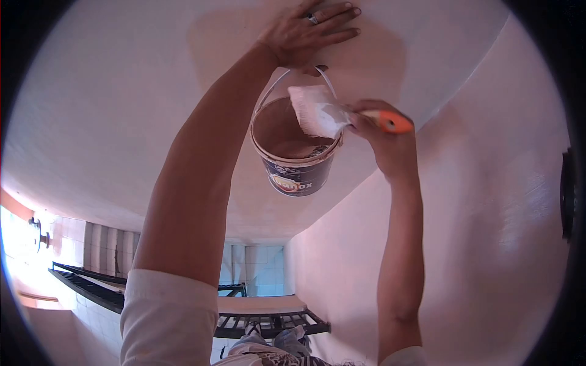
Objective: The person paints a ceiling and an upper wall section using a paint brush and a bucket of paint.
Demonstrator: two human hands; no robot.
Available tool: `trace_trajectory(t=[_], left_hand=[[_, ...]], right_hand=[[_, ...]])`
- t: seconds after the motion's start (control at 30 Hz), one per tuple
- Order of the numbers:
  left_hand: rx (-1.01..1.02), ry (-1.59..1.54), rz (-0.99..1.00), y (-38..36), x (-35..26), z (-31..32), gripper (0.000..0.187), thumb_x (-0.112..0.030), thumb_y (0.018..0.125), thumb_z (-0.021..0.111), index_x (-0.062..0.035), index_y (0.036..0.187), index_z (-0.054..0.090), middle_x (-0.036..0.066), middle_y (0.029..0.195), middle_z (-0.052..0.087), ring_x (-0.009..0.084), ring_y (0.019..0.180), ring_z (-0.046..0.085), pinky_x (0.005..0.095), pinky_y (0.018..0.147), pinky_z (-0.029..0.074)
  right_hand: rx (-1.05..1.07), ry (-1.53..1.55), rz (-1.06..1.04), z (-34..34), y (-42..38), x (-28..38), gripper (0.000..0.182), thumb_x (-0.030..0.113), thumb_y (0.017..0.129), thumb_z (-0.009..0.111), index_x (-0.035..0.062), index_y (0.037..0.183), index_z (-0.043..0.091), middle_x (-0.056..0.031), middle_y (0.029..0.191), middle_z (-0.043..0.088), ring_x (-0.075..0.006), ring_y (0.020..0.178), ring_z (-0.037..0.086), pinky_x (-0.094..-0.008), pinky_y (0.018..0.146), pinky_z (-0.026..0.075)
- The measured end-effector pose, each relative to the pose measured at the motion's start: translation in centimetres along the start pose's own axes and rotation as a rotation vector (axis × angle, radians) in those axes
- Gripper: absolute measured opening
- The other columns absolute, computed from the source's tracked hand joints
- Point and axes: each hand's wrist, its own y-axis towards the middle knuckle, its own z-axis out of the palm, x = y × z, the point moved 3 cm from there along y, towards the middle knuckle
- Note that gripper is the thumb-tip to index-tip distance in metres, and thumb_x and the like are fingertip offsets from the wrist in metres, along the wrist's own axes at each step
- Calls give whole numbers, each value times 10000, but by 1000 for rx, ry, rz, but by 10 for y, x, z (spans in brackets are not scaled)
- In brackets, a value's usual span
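Note:
My left hand (311, 33), with a ring on one finger, lies against the pale wall, its fingers stretched out and apart. Just below it hangs a dark paint bucket (299, 177). The bucket's wire handle (267, 91) rises to the heel of that hand, where its top is hidden; I cannot tell whether the thumb hooks it. My right hand (381, 137) is closed around a wide paintbrush (320, 113) with an orange handle end. Its pale, paint-coated bristles point left, over the bucket's mouth. Brown-pink paint coats the bucket's inner wall.
A pale pink wall (476, 201) meets the other wall at a corner on the right. Below me are a black slatted platform (274, 323) and a dark metal frame (88, 283). Light blue tiles (265, 268) show farther down. A dark object (567, 195) sits at the far right.

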Motion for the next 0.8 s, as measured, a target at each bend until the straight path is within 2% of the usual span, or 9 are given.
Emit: trace_trajectory(t=[0.03, 0.13, 0.23, 0.37, 0.53, 0.63, 0.73, 0.8], left_hand=[[-15, -15, 0, 0, -1, 0, 1114, -669, 648, 730, -164, 1540, 294, 128, 1632, 185, 283, 1515, 145, 520, 1227, 102], [-34, -12, 11, 0, -2, -5, 1132, -672, 633, 737, -161, 1540, 291, 132, 1632, 184, 283, 1514, 147, 520, 1227, 103], [90, -26, -12, 3, -4, -9, 1149, -671, 624, 745, -165, 1545, 281, 134, 1634, 176, 286, 1515, 144, 518, 1227, 101], [145, -15, -24, 4, -4, -12, 1147, -678, 645, 736, -168, 1553, 257, 133, 1639, 156, 290, 1519, 113, 517, 1227, 88], [152, 2, -36, 5, -5, -11, 1130, -699, 669, 713, -165, 1554, 257, 134, 1642, 139, 293, 1523, 86, 530, 1223, 76], [-44, -213, -63, -3, -9, -11, 1216, -329, 488, 896, -174, 1533, 293, 55, 1632, 200, 192, 1509, 169, 434, 1253, 136], [176, 22, -49, 6, -6, -7, 1117, -699, 678, 708, -164, 1553, 264, 135, 1643, 135, 295, 1523, 88, 536, 1220, 71], [175, 26, -42, 7, -6, -6, 1104, -696, 688, 702, -165, 1552, 267, 135, 1642, 138, 296, 1522, 88, 535, 1221, 62]], right_hand=[[-81, 135, 9, -3, -10, -9, 181, 97, 887, 707, -11, 1030, 683, -90, 1015, 655, -160, 929, 661, -305, 781, 586], [-287, 398, 52, -4, -33, -37, 229, 118, 908, 701, -34, 1067, 633, -104, 1034, 648, -183, 924, 670, -327, 832, 605], [-417, 652, 32, -5, -44, -64, 241, 118, 918, 688, -10, 1099, 593, -105, 1040, 644, -214, 927, 681, -340, 854, 614], [-467, 1059, 31, 11, -62, -99, 182, 86, 935, 639, 14, 1087, 568, -113, 1049, 652, -232, 965, 687, -350, 887, 608], [-439, 1428, 33, 38, -77, -119, 115, 99, 922, 669, 46, 1023, 659, -90, 1097, 699, -195, 1026, 683, -334, 943, 592], [-540, 1546, 48, 38, -80, -122, 104, 102, 913, 680, 47, 1001, 680, -111, 1108, 697, -207, 1036, 680, -323, 944, 590], [-594, 1607, 26, 24, -87, -121, 134, 103, 911, 678, 39, 1028, 670, -124, 1098, 697, -220, 1061, 671, -320, 947, 589], [-609, 1530, -50, 0, -91, -115, 155, 110, 915, 674, 33, 1048, 660, -135, 1122, 687, -226, 1083, 659, -326, 962, 581]])
